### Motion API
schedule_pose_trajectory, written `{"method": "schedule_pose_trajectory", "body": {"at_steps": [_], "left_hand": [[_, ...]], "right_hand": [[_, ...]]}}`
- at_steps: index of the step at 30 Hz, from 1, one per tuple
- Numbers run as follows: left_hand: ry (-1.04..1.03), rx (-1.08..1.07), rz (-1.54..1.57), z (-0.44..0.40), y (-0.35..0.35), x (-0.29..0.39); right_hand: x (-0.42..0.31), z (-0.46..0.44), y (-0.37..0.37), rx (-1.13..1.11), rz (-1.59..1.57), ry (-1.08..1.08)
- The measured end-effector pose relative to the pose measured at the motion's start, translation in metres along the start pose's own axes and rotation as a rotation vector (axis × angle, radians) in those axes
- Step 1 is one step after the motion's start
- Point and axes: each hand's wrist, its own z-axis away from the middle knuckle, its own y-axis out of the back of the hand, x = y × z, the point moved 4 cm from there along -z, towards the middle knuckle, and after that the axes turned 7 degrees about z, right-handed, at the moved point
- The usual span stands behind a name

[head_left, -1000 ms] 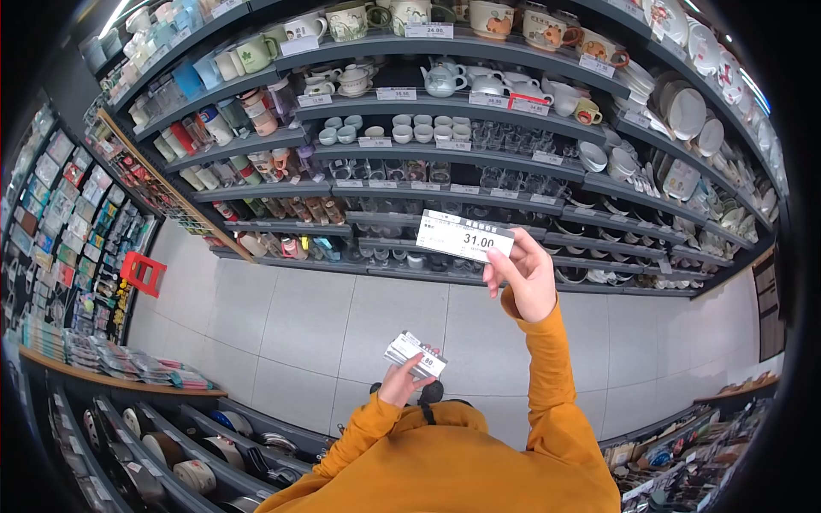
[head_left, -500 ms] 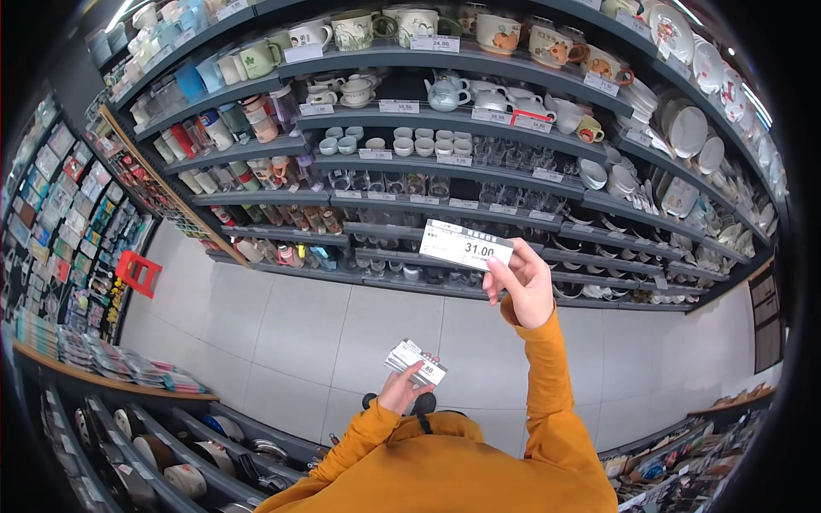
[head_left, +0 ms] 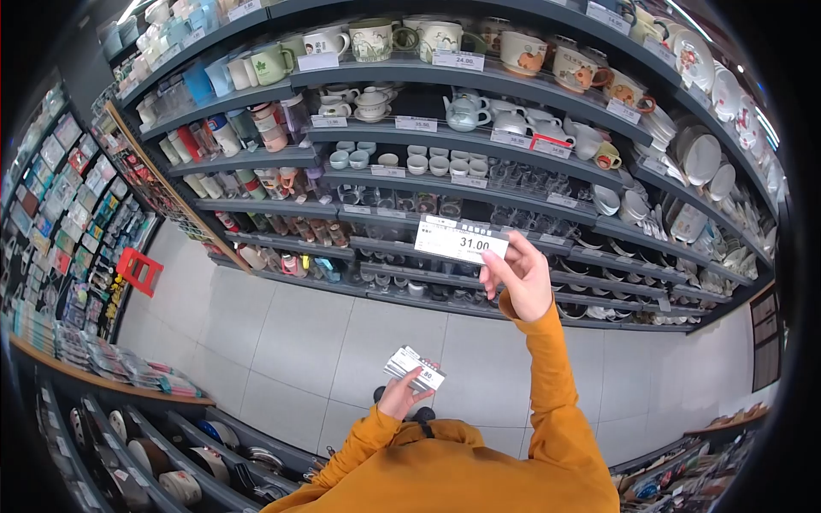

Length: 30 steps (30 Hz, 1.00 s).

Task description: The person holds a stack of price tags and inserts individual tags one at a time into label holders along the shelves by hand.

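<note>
Raised in front of the shelves, my right hand (head_left: 522, 275) pinches the right end of a white price tag (head_left: 453, 240) that reads 31.00. Lower down, near my body, my left hand (head_left: 403, 392) is closed on a small stack of price tags (head_left: 414, 368), the top one ending in 80. Behind the raised tag are shelf rows of glasses. Higher up stand small cups (head_left: 439, 162), a pale blue teapot (head_left: 464, 113) and patterned mugs (head_left: 372, 40), with price labels along the shelf edges.
Plates (head_left: 701, 157) and bowls fill the right shelves. A red stool (head_left: 140, 271) stands at the left on the tiled floor (head_left: 295, 342), beside a wall of hanging packets (head_left: 60, 205). Low shelves with pans (head_left: 150, 456) lie behind at lower left, and another rack is at lower right.
The shelves have shifted slightly down and right in view. Both hands keep nearly the same positions and still hold their tags.
</note>
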Motion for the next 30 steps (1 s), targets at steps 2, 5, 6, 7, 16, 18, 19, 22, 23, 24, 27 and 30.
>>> {"method": "schedule_pose_trajectory", "body": {"at_steps": [2,5,6,7,16,18,19,22,23,24,27,30], "left_hand": [[-0.007,0.0,0.02,-0.007,0.005,0.008],[-0.019,0.021,0.057,-0.022,0.016,0.028],[-0.031,0.02,0.062,-0.028,0.019,0.038],[-0.044,0.017,0.066,-0.036,0.022,0.051],[-0.072,-0.06,-0.001,-0.112,0.033,0.176],[-0.07,-0.097,-0.025,-0.123,0.031,0.204],[-0.076,-0.103,-0.027,-0.129,0.03,0.217],[-0.071,-0.122,-0.036,-0.142,0.024,0.243],[-0.065,-0.129,-0.037,-0.147,0.019,0.25],[-0.058,-0.134,-0.033,-0.151,0.014,0.255],[-0.053,-0.212,-0.028,-0.16,0.003,0.264],[-0.036,-0.249,-0.004,-0.164,-0.004,0.267]], "right_hand": [[-0.001,-0.015,-0.004,-0.01,0.0,0.016],[-0.001,-0.039,-0.01,-0.023,0.005,0.043],[0.0,-0.048,-0.012,-0.024,0.008,0.052],[0.001,-0.057,-0.013,-0.025,0.012,0.063],[0.004,-0.164,-0.043,-0.01,0.094,0.104],[-0.001,-0.192,-0.05,0.028,0.141,0.134],[-0.003,-0.208,-0.049,0.076,0.227,0.175],[-0.015,-0.259,-0.043,0.235,0.428,0.401],[-0.027,-0.275,-0.046,0.275,0.531,0.494],[-0.033,-0.295,-0.044,0.27,0.571,0.504],[-0.045,-0.347,-0.041,0.365,0.554,0.435],[-0.052,-0.387,-0.043,0.4,0.543,0.517]]}}
